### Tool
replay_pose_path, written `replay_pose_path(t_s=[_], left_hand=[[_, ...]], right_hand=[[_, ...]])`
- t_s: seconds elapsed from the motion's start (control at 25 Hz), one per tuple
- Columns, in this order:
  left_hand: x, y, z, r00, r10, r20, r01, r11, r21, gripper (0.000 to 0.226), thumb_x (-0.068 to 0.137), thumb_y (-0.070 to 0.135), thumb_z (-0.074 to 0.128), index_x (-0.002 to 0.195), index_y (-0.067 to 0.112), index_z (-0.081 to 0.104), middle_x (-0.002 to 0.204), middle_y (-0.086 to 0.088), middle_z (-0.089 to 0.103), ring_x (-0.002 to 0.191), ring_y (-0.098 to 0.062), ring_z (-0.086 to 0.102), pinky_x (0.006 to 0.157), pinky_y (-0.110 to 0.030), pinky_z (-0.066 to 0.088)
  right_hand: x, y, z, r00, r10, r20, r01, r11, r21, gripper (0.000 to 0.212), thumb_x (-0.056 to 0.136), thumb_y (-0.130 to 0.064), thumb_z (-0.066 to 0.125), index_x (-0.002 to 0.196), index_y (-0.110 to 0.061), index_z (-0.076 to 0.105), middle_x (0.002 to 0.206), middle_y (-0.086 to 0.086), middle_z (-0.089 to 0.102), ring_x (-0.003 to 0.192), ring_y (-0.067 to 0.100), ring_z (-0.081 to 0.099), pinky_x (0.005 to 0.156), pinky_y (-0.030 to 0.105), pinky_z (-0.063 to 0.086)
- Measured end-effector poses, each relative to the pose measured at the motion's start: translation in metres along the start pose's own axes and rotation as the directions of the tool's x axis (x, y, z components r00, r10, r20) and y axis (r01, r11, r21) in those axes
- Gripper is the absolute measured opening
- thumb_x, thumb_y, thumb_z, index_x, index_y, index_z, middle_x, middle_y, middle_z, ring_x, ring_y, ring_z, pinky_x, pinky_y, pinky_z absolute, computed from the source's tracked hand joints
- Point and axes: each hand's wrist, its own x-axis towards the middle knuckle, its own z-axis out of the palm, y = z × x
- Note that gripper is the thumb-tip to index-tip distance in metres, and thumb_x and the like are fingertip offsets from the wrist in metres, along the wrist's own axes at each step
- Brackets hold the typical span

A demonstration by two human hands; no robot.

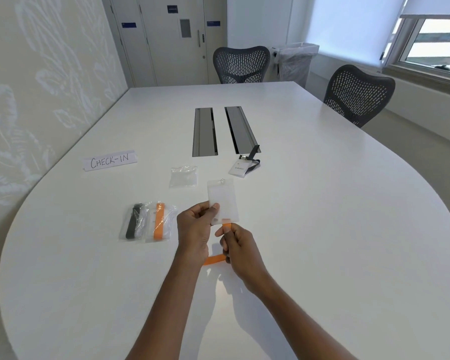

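Thumb and curled fingers of the left hand grip the clear rectangular plastic badge holder by its lower left corner, holding it upright above the near middle of the rounded white table; the right hand pinches one end of the flat orange fabric strap between thumb and forefinger, just under the holder's lower edge; the rest of the strap loops down between the wrists; to the left, side by side, lie a black strap in a clear bag and an orange strap in a clear bag; farther off sits a handwritten paper CHECK-IN sign.
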Motion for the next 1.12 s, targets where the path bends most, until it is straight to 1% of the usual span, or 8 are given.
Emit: replay_pose_path(t_s=[0.28, 0.36, 0.44, 0.56, 0.72, 0.8, 0.92, 1.12], left_hand=[[-0.008, -0.006, 0.001, 0.996, 0.083, -0.043, -0.076, 0.988, 0.136, 0.013, 0.088, 0.009, 0.081, 0.085, 0.021, 0.078, 0.079, 0.006, 0.079, 0.076, -0.012, 0.072, 0.071, -0.02, 0.057], [-0.009, -0.009, 0.001, 0.985, 0.162, -0.054, -0.146, 0.961, 0.234, 0.013, 0.088, 0.012, 0.083, 0.085, 0.024, 0.078, 0.081, 0.007, 0.08, 0.08, -0.014, 0.075, 0.075, -0.025, 0.058], [-0.012, -0.01, 0.002, 0.959, 0.28, -0.032, -0.251, 0.9, 0.357, 0.007, 0.088, 0.016, 0.083, 0.09, 0.022, 0.08, 0.081, 0.011, 0.079, 0.079, -0.008, 0.076, 0.077, -0.027, 0.06], [-0.019, -0.008, 0.005, 0.897, 0.441, 0.02, -0.396, 0.784, 0.478, 0.012, 0.09, 0.016, 0.081, 0.101, 0.013, 0.083, 0.081, 0.016, 0.076, 0.076, 0.002, 0.073, 0.075, -0.016, 0.058], [-0.019, -0.007, 0.003, 0.824, 0.562, 0.073, -0.5, 0.66, 0.56, 0.016, 0.092, 0.015, 0.079, 0.106, 0.009, 0.081, 0.095, 0.001, 0.08, 0.081, -0.006, 0.073, 0.072, -0.003, 0.051], [-0.015, -0.007, -0.002, 0.807, 0.578, 0.119, -0.526, 0.614, 0.588, 0.016, 0.092, 0.015, 0.079, 0.106, 0.009, 0.081, 0.097, -0.002, 0.08, 0.082, -0.01, 0.074, 0.073, -0.007, 0.053], [-0.011, -0.007, -0.012, 0.814, 0.558, 0.161, -0.534, 0.612, 0.583, 0.017, 0.091, 0.012, 0.079, 0.108, 0.008, 0.081, 0.095, -0.002, 0.077, 0.081, -0.01, 0.074, 0.075, -0.014, 0.058], [-0.006, -0.009, -0.028, 0.821, 0.514, 0.248, -0.551, 0.6, 0.58, 0.021, 0.093, 0.009, 0.077, 0.114, 0.007, 0.079, 0.086, -0.001, 0.071, 0.078, -0.009, 0.068, 0.074, -0.006, 0.049]], right_hand=[[-0.004, -0.007, -0.004, 0.994, 0.11, 0.009, -0.11, 0.994, 0.011, 0.038, 0.114, -0.026, 0.038, 0.096, -0.009, 0.067, 0.067, 0.003, 0.052, 0.056, 0.012, 0.043, 0.052, 0.024, 0.038], [-0.005, -0.008, -0.005, 0.991, 0.136, -0.013, -0.136, 0.991, 0.013, 0.03, 0.111, -0.025, 0.044, 0.098, -0.009, 0.066, 0.068, 0.003, 0.053, 0.059, 0.015, 0.045, 0.054, 0.027, 0.039], [-0.006, -0.011, -0.006, 0.989, 0.128, -0.076, -0.136, 0.983, -0.12, 0.011, 0.103, -0.024, 0.056, 0.106, -0.013, 0.057, 0.075, 0.002, 0.059, 0.062, 0.017, 0.051, 0.057, 0.027, 0.041], [-0.003, -0.013, -0.006, 0.991, -0.019, -0.129, -0.051, 0.856, -0.514, 0.023, 0.096, -0.013, 0.053, 0.111, -0.02, 0.038, 0.075, 0.003, 0.06, 0.063, 0.025, 0.058, 0.053, 0.035, 0.04], [0.009, -0.018, -0.012, 0.954, -0.294, -0.064, 0.13, 0.593, -0.795, 0.012, 0.099, -0.008, 0.052, 0.102, -0.019, 0.047, 0.095, -0.001, 0.056, 0.059, 0.029, 0.057, 0.056, 0.046, 0.054], [0.016, -0.019, -0.021, 0.913, -0.408, -0.026, 0.191, 0.484, -0.854, 0.018, 0.093, -0.001, 0.064, 0.099, -0.018, 0.059, 0.102, 0.0, 0.052, 0.055, 0.028, 0.055, 0.05, 0.042, 0.054], [0.028, -0.03, -0.037, 0.877, -0.481, 0.01, 0.258, 0.453, -0.853, 0.024, 0.09, 0.001, 0.071, 0.101, -0.02, 0.066, 0.091, -0.003, 0.056, 0.065, 0.024, 0.059, 0.054, 0.041, 0.055], [0.049, -0.063, -0.063, 0.775, -0.623, 0.101, 0.433, 0.408, -0.804, 0.003, 0.1, -0.015, 0.066, 0.098, -0.013, 0.068, 0.09, 0.003, 0.065, 0.074, 0.029, 0.063, 0.064, 0.043, 0.056]])
